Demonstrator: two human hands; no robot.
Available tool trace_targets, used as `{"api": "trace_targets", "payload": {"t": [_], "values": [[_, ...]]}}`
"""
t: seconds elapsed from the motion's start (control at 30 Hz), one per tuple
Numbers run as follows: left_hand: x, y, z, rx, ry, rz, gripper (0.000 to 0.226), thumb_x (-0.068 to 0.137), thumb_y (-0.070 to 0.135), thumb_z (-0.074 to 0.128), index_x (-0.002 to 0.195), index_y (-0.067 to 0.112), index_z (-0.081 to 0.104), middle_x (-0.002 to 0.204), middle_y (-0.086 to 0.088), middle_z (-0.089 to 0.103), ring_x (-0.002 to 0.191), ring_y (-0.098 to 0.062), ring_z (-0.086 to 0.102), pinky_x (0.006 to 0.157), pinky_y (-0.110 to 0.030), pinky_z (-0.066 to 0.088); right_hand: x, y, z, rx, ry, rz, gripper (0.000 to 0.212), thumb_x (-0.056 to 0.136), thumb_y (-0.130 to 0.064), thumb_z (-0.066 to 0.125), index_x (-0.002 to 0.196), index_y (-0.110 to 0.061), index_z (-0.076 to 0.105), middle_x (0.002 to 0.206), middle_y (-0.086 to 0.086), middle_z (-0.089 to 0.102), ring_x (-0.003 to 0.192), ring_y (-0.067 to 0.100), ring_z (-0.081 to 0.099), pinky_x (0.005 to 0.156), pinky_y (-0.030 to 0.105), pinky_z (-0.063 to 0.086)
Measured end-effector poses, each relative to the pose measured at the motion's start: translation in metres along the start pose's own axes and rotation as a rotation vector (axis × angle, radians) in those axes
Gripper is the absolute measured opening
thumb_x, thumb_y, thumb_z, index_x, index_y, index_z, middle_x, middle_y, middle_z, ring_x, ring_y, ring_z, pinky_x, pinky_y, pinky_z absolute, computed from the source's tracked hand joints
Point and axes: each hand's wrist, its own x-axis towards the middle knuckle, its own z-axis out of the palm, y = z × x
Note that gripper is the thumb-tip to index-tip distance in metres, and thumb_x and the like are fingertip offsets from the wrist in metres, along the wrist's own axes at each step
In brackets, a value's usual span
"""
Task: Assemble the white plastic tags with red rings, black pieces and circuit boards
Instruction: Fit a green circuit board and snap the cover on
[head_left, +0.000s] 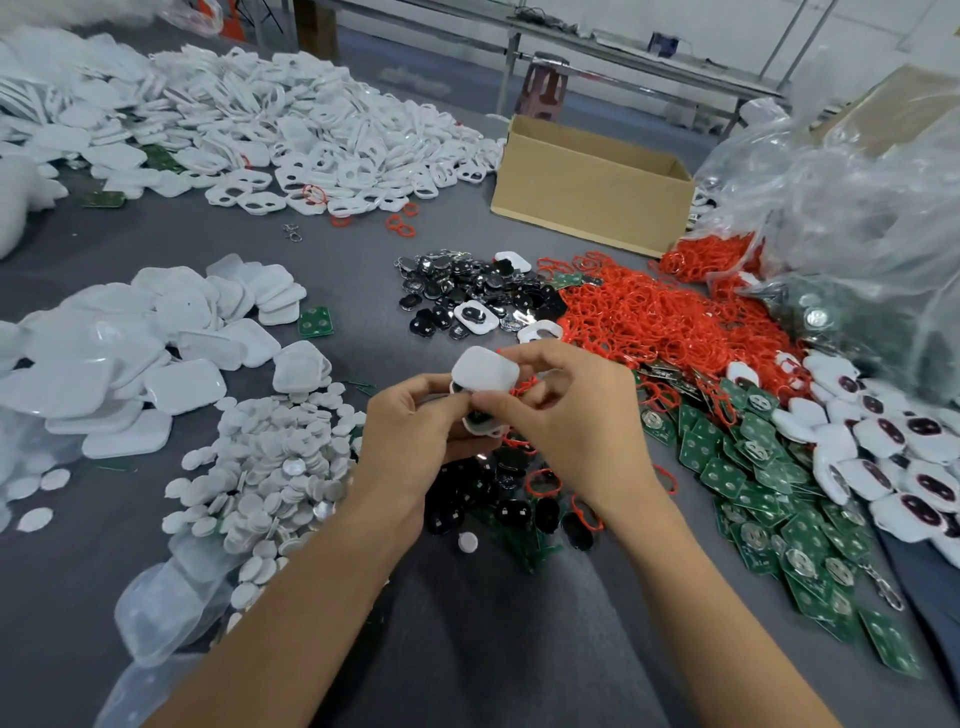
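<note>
Head view: left hand (415, 421) and right hand (566, 415) both pinch a rounded white plastic tag shell (485, 375) at centre, six o'clock of the red ring heap (649, 317). Light, rigid, probably slick; best held by its edges.

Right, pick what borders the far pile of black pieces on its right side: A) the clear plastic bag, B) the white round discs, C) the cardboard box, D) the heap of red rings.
D: the heap of red rings spreads directly from the right edge of the far pile of black pieces.
</note>
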Motion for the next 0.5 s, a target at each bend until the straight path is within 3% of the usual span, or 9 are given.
{"api": "trace_targets", "payload": {"t": [0.07,0.2,0.33,0.5], "values": [[0.002,0.0,0.0,-0.018,0.037,0.011,0.012,0.089,-0.003,0.061,0.087,0.005,0.07,0.074,-0.01,0.074,0.063,-0.019,0.071,0.059,-0.03,0.061,0.0,0.0,0.001,-0.114,0.055,-0.069,0.027,0.068,-0.032,0.085,0.086,-0.017,0.071,0.059,-0.004,0.061,0.052,0.008,0.052,0.056,0.017,0.04],[0.003,-0.001,-0.001,-0.066,0.075,0.045,0.011,0.089,-0.004,0.061,0.088,0.005,0.068,0.073,-0.009,0.074,0.062,-0.017,0.071,0.056,-0.027,0.058,-0.001,0.0,0.005,-0.084,0.057,-0.073,0.027,0.067,-0.033,0.084,0.077,-0.016,0.067,0.06,-0.005,0.062,0.053,0.012,0.055,0.051,0.019,0.042],[0.005,-0.004,-0.001,-0.045,0.061,0.051,0.015,0.09,-0.005,0.058,0.095,0.004,0.068,0.08,-0.013,0.075,0.072,-0.022,0.074,0.06,-0.028,0.058,-0.001,0.003,0.012,-0.038,0.009,0.02,0.024,0.069,-0.03,0.084,0.081,-0.017,0.068,0.06,-0.009,0.063,0.052,0.005,0.059,0.054,0.016,0.047],[0.006,-0.005,-0.002,-0.036,0.06,0.052,0.015,0.09,-0.006,0.057,0.098,0.002,0.067,0.083,-0.016,0.075,0.076,-0.024,0.074,0.061,-0.029,0.059,-0.001,0.004,0.009,-0.054,-0.048,0.025,0.018,0.073,-0.032,0.08,0.085,-0.02,0.074,0.064,-0.012,0.069,0.056,-0.001,0.063,0.063,0.025,0.056]]}}
